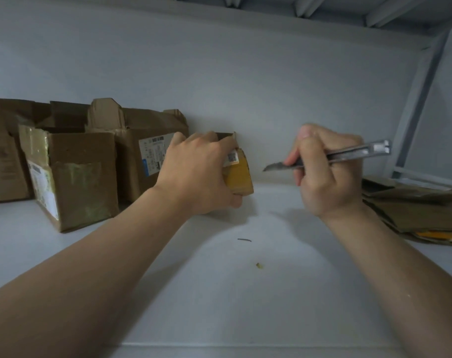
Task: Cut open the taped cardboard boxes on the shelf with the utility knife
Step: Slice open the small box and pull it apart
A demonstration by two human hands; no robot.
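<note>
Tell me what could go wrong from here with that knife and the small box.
1. The utility knife in the right hand has its blade out, pointing toward the left hand that grips the small box; a slip could cut those fingers.
2. Only that one hand steadies the small box on the shelf, so it may slide or tip under the blade.
</note>
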